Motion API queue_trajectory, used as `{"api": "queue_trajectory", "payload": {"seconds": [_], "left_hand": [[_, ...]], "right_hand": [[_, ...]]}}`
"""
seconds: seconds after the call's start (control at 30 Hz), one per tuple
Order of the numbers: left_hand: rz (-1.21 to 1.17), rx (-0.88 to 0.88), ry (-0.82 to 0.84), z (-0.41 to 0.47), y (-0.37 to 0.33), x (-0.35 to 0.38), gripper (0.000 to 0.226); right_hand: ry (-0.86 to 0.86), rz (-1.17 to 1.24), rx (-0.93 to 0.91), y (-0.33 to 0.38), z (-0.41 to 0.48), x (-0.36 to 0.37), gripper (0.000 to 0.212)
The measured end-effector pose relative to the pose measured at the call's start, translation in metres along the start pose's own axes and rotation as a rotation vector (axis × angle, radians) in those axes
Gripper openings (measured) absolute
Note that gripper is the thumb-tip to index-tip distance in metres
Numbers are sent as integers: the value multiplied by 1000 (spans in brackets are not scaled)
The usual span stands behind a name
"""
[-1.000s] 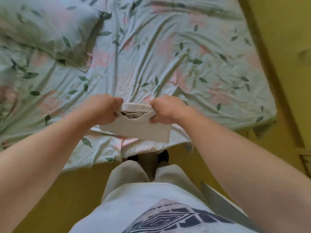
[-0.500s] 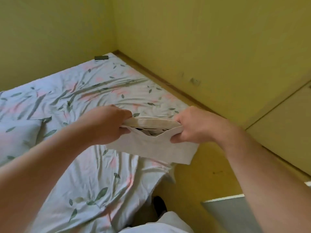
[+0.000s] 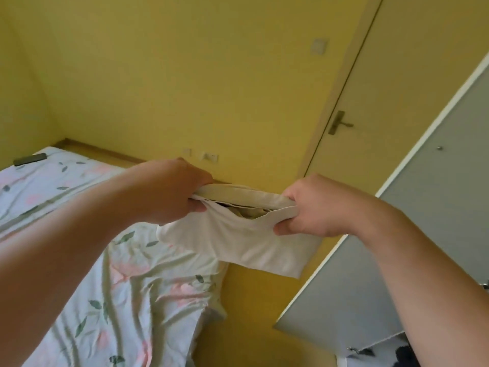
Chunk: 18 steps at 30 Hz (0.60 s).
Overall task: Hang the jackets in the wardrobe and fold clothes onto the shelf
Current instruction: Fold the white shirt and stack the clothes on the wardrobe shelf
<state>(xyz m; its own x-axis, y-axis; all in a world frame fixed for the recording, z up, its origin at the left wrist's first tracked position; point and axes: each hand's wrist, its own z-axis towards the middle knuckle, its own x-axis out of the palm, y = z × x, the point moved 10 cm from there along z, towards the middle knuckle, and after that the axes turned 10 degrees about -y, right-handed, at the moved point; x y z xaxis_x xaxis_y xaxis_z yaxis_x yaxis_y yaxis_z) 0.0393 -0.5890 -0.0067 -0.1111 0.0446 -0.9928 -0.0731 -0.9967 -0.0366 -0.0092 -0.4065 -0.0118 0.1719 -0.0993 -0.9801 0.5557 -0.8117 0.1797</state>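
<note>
Your left hand (image 3: pixel 177 192) and right hand (image 3: pixel 312 207) grip the folded garment (image 3: pixel 238 242) between them; carry it level, rightward to the wardrobe door (image 3: pixel 423 213).

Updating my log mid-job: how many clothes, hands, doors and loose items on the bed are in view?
Folded cream fabric garment: 1
Hands gripping it, left hand and right hand: 2
Doors, yellow room door and grey wardrobe door: 2
Dark flat object on the floral bedsheet: 1
Total: 6
</note>
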Motion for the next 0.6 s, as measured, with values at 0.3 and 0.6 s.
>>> {"api": "queue_trajectory", "payload": {"seconds": [0.3, 0.6], "left_hand": [[4, 190, -45, 64, -108, -28, 8], [-26, 442, -49, 104, -231, -48, 3]], "right_hand": [[-117, -20, 144, -104, -55, -53, 31], [-180, -25, 227, -188, -129, -90, 34]]}}
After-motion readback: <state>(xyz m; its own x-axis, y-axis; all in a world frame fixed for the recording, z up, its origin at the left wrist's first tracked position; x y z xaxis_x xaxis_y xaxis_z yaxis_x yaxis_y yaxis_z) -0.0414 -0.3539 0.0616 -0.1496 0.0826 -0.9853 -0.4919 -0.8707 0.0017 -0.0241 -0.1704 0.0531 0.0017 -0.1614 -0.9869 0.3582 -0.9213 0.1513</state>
